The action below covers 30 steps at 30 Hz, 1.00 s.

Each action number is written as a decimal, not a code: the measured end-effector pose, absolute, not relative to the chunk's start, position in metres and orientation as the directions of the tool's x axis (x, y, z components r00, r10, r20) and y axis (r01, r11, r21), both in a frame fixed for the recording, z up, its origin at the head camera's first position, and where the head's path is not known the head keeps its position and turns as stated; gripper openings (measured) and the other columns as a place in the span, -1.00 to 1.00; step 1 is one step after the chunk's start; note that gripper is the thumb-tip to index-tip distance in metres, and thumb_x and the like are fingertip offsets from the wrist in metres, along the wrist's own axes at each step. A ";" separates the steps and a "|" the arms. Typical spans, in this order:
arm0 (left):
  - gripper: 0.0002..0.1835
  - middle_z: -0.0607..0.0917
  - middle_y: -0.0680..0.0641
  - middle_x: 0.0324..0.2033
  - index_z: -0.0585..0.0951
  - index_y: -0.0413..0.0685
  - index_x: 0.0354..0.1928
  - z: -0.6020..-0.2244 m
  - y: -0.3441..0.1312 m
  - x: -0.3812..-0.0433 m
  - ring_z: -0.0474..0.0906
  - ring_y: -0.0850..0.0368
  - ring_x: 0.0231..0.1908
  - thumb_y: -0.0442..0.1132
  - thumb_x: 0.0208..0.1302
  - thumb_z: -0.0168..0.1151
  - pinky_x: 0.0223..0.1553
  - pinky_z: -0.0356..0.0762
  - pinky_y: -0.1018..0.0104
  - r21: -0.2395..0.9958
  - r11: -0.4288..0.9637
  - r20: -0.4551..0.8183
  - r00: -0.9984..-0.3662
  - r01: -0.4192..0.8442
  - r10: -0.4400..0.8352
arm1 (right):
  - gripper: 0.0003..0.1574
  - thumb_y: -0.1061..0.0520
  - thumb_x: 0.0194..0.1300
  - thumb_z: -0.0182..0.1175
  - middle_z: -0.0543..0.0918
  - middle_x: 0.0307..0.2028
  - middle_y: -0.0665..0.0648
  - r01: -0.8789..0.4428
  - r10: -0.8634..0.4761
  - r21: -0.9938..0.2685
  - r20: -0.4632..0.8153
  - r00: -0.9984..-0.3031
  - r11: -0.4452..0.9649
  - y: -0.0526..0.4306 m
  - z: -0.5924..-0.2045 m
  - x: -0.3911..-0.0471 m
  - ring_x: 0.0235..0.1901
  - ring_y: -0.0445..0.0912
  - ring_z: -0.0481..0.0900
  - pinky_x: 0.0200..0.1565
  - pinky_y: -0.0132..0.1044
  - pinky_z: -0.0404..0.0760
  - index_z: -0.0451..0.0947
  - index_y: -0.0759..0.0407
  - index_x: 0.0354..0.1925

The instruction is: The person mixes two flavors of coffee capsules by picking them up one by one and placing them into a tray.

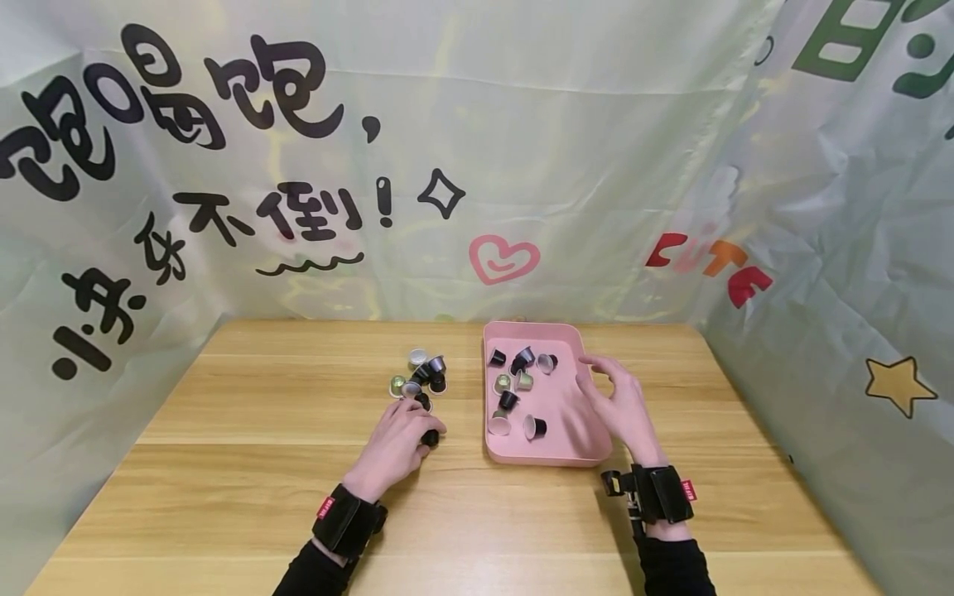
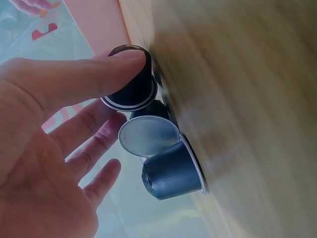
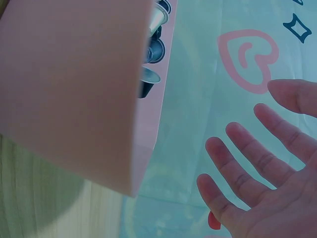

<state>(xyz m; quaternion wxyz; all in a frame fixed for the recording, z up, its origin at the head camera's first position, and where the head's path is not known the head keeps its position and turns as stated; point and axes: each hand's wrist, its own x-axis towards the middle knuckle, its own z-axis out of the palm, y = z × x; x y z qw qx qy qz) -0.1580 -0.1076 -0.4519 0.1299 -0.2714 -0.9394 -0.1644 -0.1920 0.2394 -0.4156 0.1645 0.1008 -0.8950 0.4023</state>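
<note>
My left hand [image 1: 389,448] pinches a black coffee capsule [image 1: 430,438] between thumb and fingers, just in front of a small pile on the table. In the left wrist view the thumb lies across that capsule's dark side; behind it are a capsule with a silver lid [image 2: 149,136] and a dark capsule [image 2: 172,171] lying on its side. My right hand [image 1: 620,407] hovers over the right rim of a pink tray [image 1: 561,426], its fingers spread and holding nothing. Several black, green and dark blue capsules lie scattered in the tray's left half.
Green, black and silver-lidded capsules make up the pile [image 1: 417,359] left of the tray. Both stand on a wooden table [image 1: 246,414]. A printed cloth [image 1: 566,165] hangs behind and along the sides.
</note>
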 end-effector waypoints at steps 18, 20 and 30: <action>-0.67 0.80 -0.02 -0.10 0.74 0.00 -0.08 -0.453 -0.107 -0.160 0.58 -0.01 0.06 -0.29 0.06 0.51 0.36 0.39 -0.11 0.309 0.780 0.358 -0.826 0.544 0.434 | -0.51 0.11 0.44 0.18 0.54 0.25 0.44 -0.309 -0.045 -0.690 0.373 -0.927 0.654 0.239 -0.415 -0.191 0.22 0.37 0.48 0.27 0.34 0.39 0.50 0.34 0.23; -0.66 0.79 -0.05 -0.08 0.72 -0.03 -0.03 -0.453 -0.107 -0.159 0.58 -0.03 0.07 -0.28 0.10 0.49 0.35 0.40 -0.11 0.342 0.780 0.345 -0.842 0.525 0.415 | -0.51 0.12 0.44 0.18 0.54 0.25 0.44 -0.310 -0.045 -0.692 0.373 -0.927 0.652 0.239 -0.415 -0.191 0.22 0.36 0.48 0.28 0.34 0.38 0.50 0.33 0.23; -0.66 0.73 -0.09 -0.05 0.65 -0.11 0.11 -0.448 -0.102 -0.159 0.64 -0.01 -0.04 -0.28 0.29 0.34 0.07 0.62 0.01 0.505 0.726 0.297 -0.884 0.466 0.362 | -0.51 0.09 0.45 0.17 0.53 0.28 0.41 -0.295 -0.039 -0.695 0.359 -0.933 0.656 0.240 -0.414 -0.191 0.24 0.34 0.47 0.31 0.34 0.30 0.50 0.29 0.25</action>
